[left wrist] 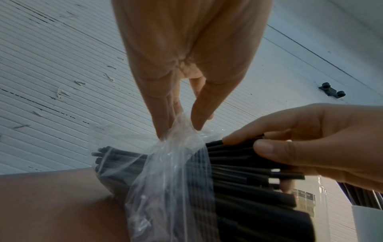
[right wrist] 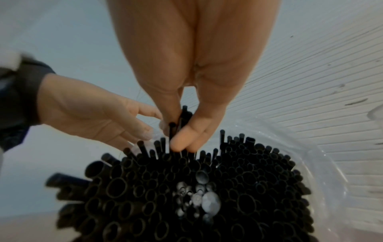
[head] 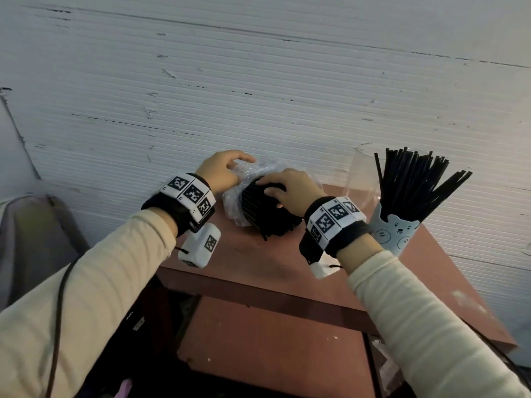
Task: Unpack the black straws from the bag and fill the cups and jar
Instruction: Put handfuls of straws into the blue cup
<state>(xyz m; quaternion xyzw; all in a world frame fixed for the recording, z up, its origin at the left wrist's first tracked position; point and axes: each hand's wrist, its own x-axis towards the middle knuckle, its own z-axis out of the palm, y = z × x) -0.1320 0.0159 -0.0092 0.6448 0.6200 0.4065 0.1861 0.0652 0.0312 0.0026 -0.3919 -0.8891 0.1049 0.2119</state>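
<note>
Black straws [head: 267, 208] lie on my table [head: 258, 259], their ends toward me, half inside the bag [head: 247, 182]. My left hand [head: 221, 173] pinches the bag; my right hand [head: 290, 191], nearer the open ends, pinches a few straws.

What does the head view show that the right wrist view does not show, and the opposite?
Only the head view shows the bear cup already holding black straws, the reddish table and both wristbands. Only the right wrist view shows the open round ends of the straw bundle and the right hand's fingers pinching a few straws. Both show the left hand at the clear bag, the right hand and the ribbed wall.
</note>
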